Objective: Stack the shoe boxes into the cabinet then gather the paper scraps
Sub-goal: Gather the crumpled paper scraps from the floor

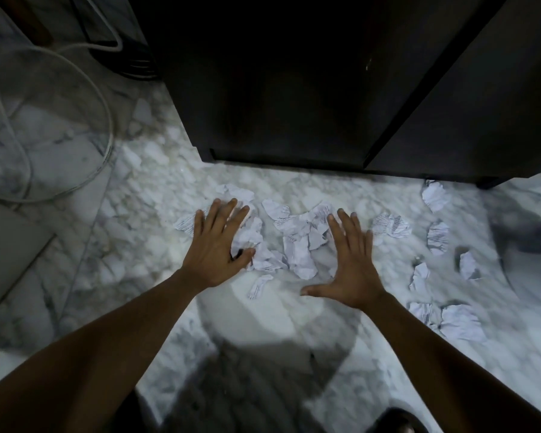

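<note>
Printed paper scraps (299,260) lie on the marble floor (144,207) directly before the dark cabinet (278,89). Left hand (219,245) and right hand (353,267) flank the main heap, each grip spread flat, holding nothing. Scraps judged light, limp, easily scattered: sweep inward from outer edges, then scoop.

Torn, crumpled white paper scraps (297,245) lie scattered before the dark cabinet (294,89).

Marble floor (156,195) (paper scraps (297,260) scattered).
</note>
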The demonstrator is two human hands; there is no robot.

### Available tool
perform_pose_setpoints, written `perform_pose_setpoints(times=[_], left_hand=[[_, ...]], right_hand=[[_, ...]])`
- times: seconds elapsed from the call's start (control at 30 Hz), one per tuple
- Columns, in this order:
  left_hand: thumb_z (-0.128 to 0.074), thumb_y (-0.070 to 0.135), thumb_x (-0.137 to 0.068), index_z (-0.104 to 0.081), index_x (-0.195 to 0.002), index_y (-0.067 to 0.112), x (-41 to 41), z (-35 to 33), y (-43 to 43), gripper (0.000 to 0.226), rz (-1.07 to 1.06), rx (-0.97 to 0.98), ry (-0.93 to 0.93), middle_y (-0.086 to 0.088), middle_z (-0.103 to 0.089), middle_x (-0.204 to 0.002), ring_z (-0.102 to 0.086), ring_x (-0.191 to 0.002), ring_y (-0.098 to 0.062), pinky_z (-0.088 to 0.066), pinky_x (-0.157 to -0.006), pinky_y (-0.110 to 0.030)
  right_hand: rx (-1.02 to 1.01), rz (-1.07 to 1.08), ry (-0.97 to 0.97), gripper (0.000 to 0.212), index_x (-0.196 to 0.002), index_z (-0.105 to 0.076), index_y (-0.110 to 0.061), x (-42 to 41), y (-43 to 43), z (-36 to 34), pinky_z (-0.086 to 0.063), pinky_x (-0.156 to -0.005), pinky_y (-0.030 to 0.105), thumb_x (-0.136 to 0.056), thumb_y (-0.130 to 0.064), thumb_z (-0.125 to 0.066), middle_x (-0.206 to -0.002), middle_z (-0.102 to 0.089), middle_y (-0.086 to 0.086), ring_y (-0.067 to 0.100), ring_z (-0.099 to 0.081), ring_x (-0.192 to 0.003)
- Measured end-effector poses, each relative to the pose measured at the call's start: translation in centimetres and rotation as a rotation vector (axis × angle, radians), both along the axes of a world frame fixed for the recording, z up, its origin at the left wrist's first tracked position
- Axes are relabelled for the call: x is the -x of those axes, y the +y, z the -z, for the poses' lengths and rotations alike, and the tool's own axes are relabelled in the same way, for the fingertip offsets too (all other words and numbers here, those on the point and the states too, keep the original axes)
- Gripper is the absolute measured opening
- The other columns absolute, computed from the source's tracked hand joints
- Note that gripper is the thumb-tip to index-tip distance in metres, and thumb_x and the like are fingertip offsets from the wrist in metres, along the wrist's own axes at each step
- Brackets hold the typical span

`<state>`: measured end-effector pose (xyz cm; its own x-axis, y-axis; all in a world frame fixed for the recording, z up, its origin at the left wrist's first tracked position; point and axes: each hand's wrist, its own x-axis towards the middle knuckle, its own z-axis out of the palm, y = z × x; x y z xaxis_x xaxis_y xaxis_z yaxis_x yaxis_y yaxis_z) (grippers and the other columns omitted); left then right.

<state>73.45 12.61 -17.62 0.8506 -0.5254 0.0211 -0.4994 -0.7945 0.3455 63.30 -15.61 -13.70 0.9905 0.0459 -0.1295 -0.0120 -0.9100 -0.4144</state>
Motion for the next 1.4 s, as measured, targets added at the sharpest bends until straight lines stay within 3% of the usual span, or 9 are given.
perform_pose_setpoints(times=[0.2,0.3,0.43,0.57,0.77,0.97,1.1,1.27,1.4], left_hand=[[-0.054,0.035,-0.092,-0.014,-0.158,0.033,0.0,-0.5,0.0,0.077,0.082,0.019,-0.020,0.002,0.000,-0.167,0.009,-0.153,-0.030,-0.008,-0.112,-0.073],[-0.042,0.028,-0.089,-0.018,-0.157,0.036,-0.2,-0.3,-0.6,0.072,0.104,-0.021,-0.027,0.000,-0.003,-0.167,0.008,-0.152,-0.033,-0.001,-0.108,-0.075],[-0.028,0.031,-0.092,-0.041,-0.147,0.033,-0.2,0.3,-0.7,0.057,0.099,-0.101,-0.027,0.001,-0.030,-0.161,-0.008,-0.152,-0.034,-0.005,-0.108,-0.078],[-0.034,0.048,-0.093,-0.054,-0.137,0.031,-0.1,0.0,-0.5,0.052,0.058,0.018,-0.001,0.006,-0.029,-0.160,-0.005,-0.153,-0.023,0.000,-0.113,-0.070],[-0.031,0.072,-0.094,-0.051,-0.119,0.027,-2.8,-0.2,-0.8,0.055,0.101,-0.115,0.001,0.010,0.002,-0.166,0.014,-0.152,-0.024,-0.001,-0.112,-0.073],[-0.031,0.064,-0.099,-0.051,-0.104,0.024,-3.6,0.2,-1.6,0.045,0.075,-0.153,-0.037,0.006,-0.028,-0.161,-0.006,-0.153,-0.020,-0.005,-0.110,-0.074],[-0.036,0.055,-0.099,-0.051,-0.122,0.021,-3.6,0.3,-1.7,0.044,0.031,-0.061,-0.062,0.004,-0.042,-0.150,-0.022,-0.149,-0.022,-0.009,-0.111,-0.073],[-0.034,0.044,-0.100,-0.022,-0.155,0.028,-3.6,0.0,-2.5,0.059,-0.015,-0.042,-0.076,0.000,-0.047,-0.132,-0.039,-0.133,-0.023,-0.013,-0.110,-0.074],[-0.039,0.036,-0.095,-0.015,-0.157,0.033,-4.5,0.0,-4.4,0.066,-0.104,-0.098,-0.098,-0.007,-0.048,-0.127,-0.043,-0.121,-0.028,-0.019,-0.105,-0.076]], right_hand=[[0.119,-0.082,0.096,0.154,-0.158,0.010,-0.027,-0.3,1.6,0.7,0.005,-0.115,0.069,-0.040,-0.102,-0.053,-0.165,0.020,0.006,0.035,0.021,-0.150],[0.169,-0.085,0.104,0.146,-0.157,0.010,-0.031,-1.0,3.4,0.7,0.004,-0.116,0.069,-0.044,-0.105,-0.045,-0.164,0.021,0.007,0.037,0.022,-0.149],[0.143,-0.024,0.084,0.127,-0.158,0.006,-0.031,-1.7,4.6,0.9,-0.002,-0.118,0.064,-0.062,-0.100,-0.040,-0.165,0.020,0.004,0.031,0.020,-0.151],[0.119,0.069,0.009,0.130,-0.159,0.001,-0.028,-1.6,2.4,0.6,0.008,-0.118,0.064,-0.060,-0.099,-0.044,-0.166,0.015,0.004,0.033,0.018,-0.151],[0.062,-0.037,0.091,0.146,-0.157,0.012,-0.029,-1.2,1.7,0.8,-0.004,-0.118,0.065,-0.047,-0.101,-0.051,-0.164,0.024,0.006,0.034,0.021,-0.150],[0.126,0.051,0.118,0.139,-0.154,0.013,-0.044,-1.3,8.1,1.7,0.010,-0.111,0.073,-0.043,-0.106,-0.044,-0.161,0.030,0.004,0.046,0.025,-0.145],[0.186,0.185,0.099,0.109,-0.156,-0.001,-0.043,-3.7,8.5,2.4,0.003,-0.112,0.074,-0.067,-0.099,-0.031,-0.166,0.015,0.007,0.052,0.014,-0.146],[0.199,0.315,0.052,0.082,-0.154,-0.023,-0.037,-7.0,5.4,2.7,-0.008,-0.115,0.070,-0.086,-0.083,-0.029,-0.165,-0.008,0.010,0.051,-0.002,-0.147],[0.155,0.283,-0.027,0.089,-0.153,-0.027,-0.033,-8.5,3.6,2.8,-0.010,-0.115,0.069,-0.081,-0.085,-0.035,-0.163,-0.012,0.009,0.046,-0.005,-0.149]])
